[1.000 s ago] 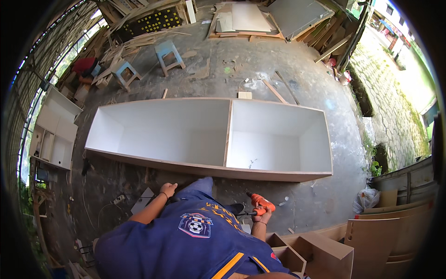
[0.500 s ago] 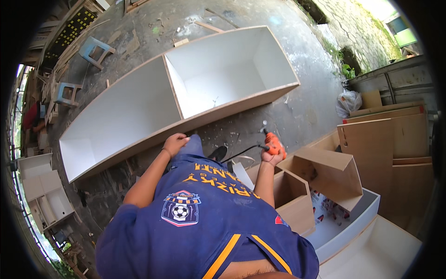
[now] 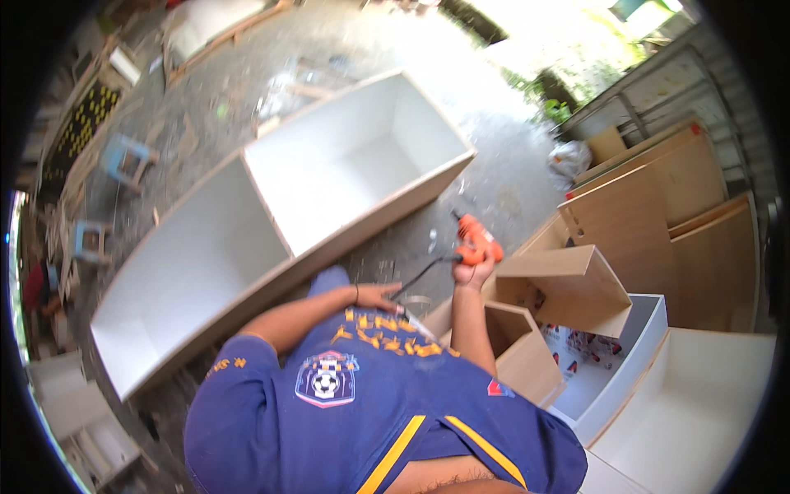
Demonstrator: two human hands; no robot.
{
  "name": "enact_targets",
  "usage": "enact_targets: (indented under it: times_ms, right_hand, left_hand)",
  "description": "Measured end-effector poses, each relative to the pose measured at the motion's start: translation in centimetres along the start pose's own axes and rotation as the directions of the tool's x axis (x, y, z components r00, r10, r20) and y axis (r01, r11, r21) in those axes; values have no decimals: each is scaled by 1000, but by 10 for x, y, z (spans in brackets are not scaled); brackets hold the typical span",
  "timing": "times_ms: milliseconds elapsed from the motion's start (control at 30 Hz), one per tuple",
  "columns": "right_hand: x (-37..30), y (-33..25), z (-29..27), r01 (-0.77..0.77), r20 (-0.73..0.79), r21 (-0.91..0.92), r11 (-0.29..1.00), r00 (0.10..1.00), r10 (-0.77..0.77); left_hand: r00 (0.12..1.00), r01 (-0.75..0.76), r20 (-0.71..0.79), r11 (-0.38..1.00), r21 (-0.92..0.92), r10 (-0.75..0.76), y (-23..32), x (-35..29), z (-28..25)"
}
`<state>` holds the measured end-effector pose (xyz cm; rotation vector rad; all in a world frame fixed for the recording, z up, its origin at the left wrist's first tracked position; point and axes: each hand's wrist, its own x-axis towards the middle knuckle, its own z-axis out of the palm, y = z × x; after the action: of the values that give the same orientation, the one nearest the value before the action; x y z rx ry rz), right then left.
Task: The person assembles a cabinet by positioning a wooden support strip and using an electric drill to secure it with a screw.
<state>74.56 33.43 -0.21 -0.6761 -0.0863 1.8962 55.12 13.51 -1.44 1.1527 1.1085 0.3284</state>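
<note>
My right hand point(image 3: 472, 275) is wrapped round the grip of an orange corded power drill point(image 3: 477, 239), whose dark tip points away and to the left. From the handle, a black cable point(image 3: 417, 278) curves left toward my other hand. My left hand point(image 3: 377, 296) lies across the front of my shirt with its fingers stretched out, close to the cable; it holds nothing that I can see. Just beyond my knee, a long cabinet carcass point(image 3: 374, 216) rests on the floor, its open side up. A divider point(image 3: 267, 204) splits its white inside into two compartments.
Wooden box units point(image 3: 514, 362) and a white-sided box point(image 3: 650, 350) stand close on my right. Behind them lean wood panels point(image 3: 625, 218), near a plastic bag point(image 3: 569, 160). Two blue stools point(image 3: 127, 158) stand at the far left. Wood scraps lie beyond the cabinet.
My left hand has moved from beside the cabinet's near edge rightward to the front of my shirt, its fingers now stretched out. The drill stays in my right hand. The whole view has turned.
</note>
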Motion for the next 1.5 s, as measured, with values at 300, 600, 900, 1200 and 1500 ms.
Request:
enact_targets:
  times_ms: [300, 600, 900, 1200, 1500]
  right_hand:
    - [-30, 23, -14, -226, -35, 167, 960, 971, 235]
    - [-25, 26, -85, -184, -242, 150, 971, 946, 216]
    - [-85, 37, -94, -137, -301, 297, 945, 926, 229]
    - [-89, 36, -95, -86, -399, 203, 975, 902, 163]
    - [-42, -8, -2, -181, -199, 133, 974, 958, 205]
  left_hand:
    - [677, 430, -662, 903, 2, -321, -85, 41, -48]
    - [730, 571, -441, 820, -26, -522, -124, 24, 3]
    - [567, 639, -609, 763, -100, -554, -117, 51, -22]
    - [371, 672, -700, 696, -251, -610, -99, 15, -43]
    - [548, 594, -735, 804, 5, -400, -50, -55, -67]
